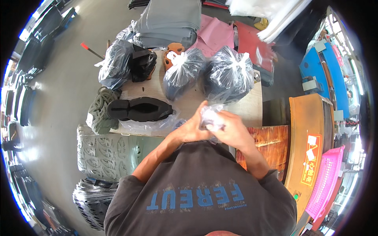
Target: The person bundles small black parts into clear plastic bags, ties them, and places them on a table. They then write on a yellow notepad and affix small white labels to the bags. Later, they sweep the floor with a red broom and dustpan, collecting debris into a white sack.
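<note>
At the near edge of the table, my left hand (193,128) and my right hand (233,129) come together on a crumpled clear plastic bag (211,115). The fingers of both hands are closed on it, and what the bag holds, if anything, I cannot make out. To the left of my hands lies a long black shoe-like piece (145,109) with a hollow middle, on a flat clear plastic sheet (147,126). Just beyond my hands stand two knotted clear plastic bags with dark contents, a smaller one (183,74) and a larger one (230,76).
A grey-green openwork piece (99,112) sits at the table's left corner, below another filled bag (115,65) and a black bag (142,65). Grey sheets (167,23) and pink sheets (214,33) are stacked behind. An orange cabinet (303,126) and pink basket (325,183) stand right.
</note>
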Available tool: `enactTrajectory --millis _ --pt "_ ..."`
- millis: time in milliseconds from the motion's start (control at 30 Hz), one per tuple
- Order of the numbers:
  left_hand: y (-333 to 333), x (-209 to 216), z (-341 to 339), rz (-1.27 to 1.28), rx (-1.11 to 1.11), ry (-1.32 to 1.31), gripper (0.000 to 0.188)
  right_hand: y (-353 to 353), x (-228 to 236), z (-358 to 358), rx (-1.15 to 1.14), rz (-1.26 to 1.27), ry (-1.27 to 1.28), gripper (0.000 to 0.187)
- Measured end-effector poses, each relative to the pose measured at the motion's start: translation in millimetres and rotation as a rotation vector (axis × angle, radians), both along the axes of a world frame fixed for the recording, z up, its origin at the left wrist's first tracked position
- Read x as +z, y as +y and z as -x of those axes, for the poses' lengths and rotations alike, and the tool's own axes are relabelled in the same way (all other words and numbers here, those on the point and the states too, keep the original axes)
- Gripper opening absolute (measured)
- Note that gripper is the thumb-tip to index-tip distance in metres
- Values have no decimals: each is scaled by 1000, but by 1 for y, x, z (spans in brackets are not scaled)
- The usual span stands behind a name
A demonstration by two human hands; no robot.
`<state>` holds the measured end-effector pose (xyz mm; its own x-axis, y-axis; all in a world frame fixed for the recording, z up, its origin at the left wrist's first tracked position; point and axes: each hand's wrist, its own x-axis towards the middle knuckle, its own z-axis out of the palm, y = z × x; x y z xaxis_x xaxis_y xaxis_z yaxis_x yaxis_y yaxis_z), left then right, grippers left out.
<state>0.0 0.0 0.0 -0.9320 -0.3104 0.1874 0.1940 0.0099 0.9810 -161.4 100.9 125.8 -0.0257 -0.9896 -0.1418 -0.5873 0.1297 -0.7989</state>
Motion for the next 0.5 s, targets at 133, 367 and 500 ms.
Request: enactTrajectory --millis 133,367,500 --pt "9 -10 19 62 223 0 42 -12 -4 15 79 18 -240 45" --pt "1 8 16 -262 196 -273 55 -37 -36 64 27 -203 -52 37" --pt "-9 8 8 -555 116 -449 76 -30 -43 71 -248 -270 -486 15"
